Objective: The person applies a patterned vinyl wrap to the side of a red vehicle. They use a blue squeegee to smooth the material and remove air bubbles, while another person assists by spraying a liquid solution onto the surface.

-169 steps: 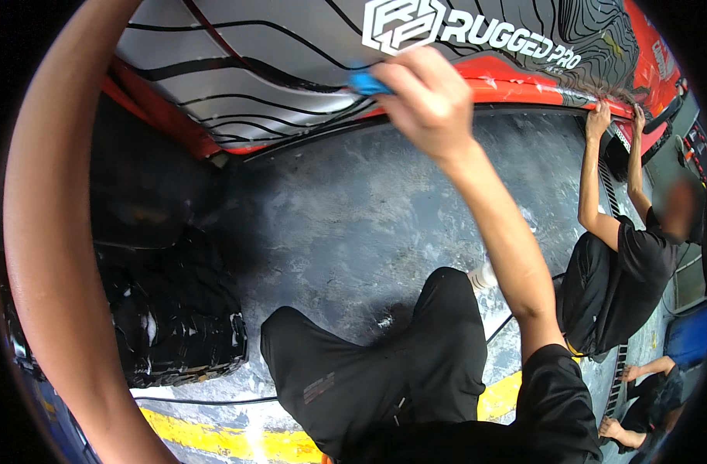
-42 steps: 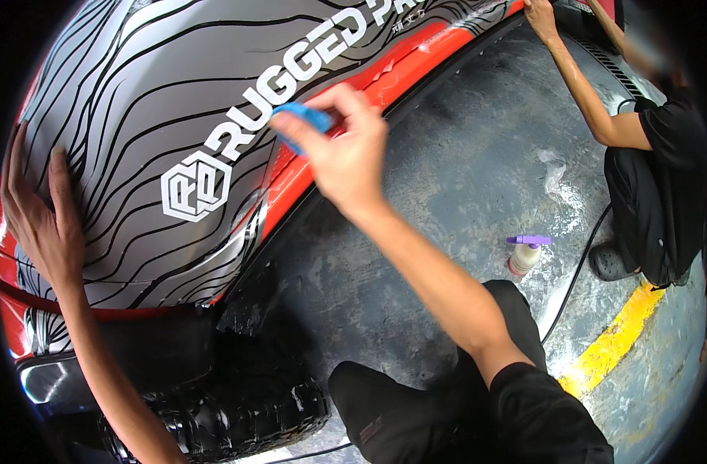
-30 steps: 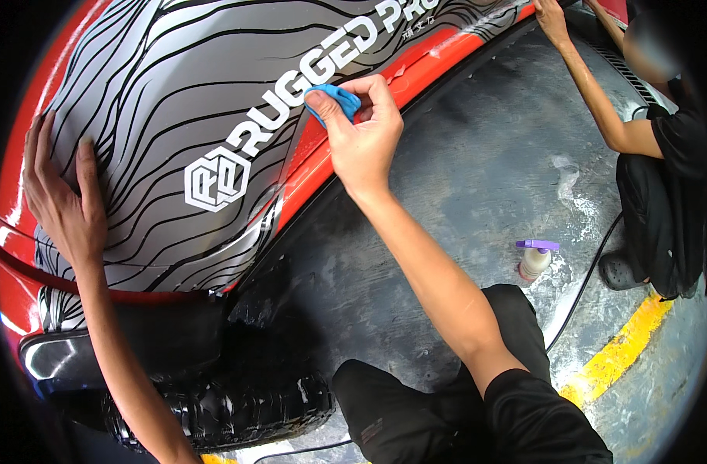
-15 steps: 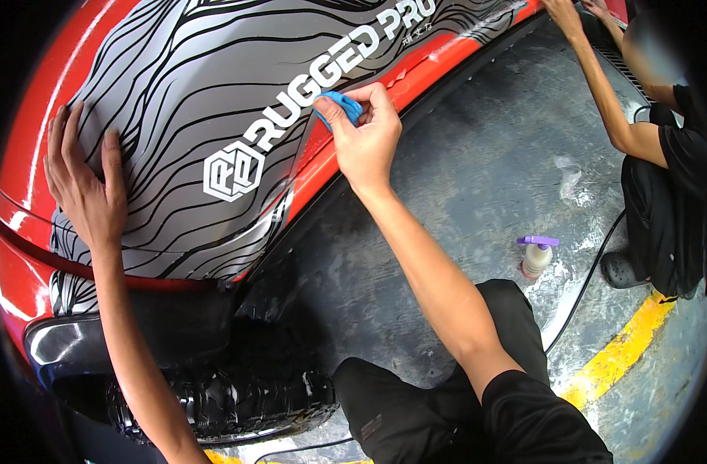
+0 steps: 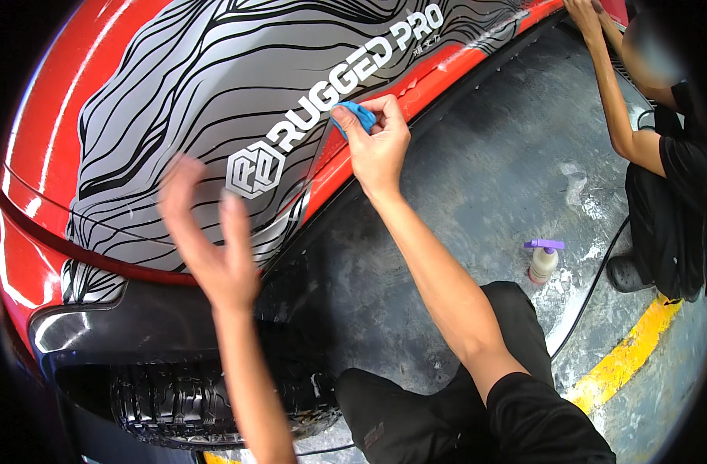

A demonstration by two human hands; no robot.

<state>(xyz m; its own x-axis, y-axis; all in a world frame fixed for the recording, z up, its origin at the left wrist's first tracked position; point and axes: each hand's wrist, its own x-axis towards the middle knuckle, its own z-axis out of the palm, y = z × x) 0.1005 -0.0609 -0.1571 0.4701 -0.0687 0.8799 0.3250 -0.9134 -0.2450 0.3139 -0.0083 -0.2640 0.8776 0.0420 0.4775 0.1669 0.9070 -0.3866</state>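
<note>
A red car door panel carries a large grey graphic film with black wavy lines and white lettering. My right hand pinches a small blue pad, soft-looking and folded; its exact kind is hard to make out. The pad is against the film, by the lower edge of the lettering and close to the red strip. My left hand is blurred by motion, its fingers spread and holding nothing. It hovers in front of the film's lower left part, near the white hexagon emblem.
Below the panel are a black fender trim and a knobbly tyre. A spray bottle with a purple head stands on the grey floor, near a black hose. At right another person crouches, hands on the car's far end.
My left hand has lifted off the film's left side and swung right. My right hand, still pinching the blue pad, is slightly lower and further right in view. The whole view has shifted a little.
</note>
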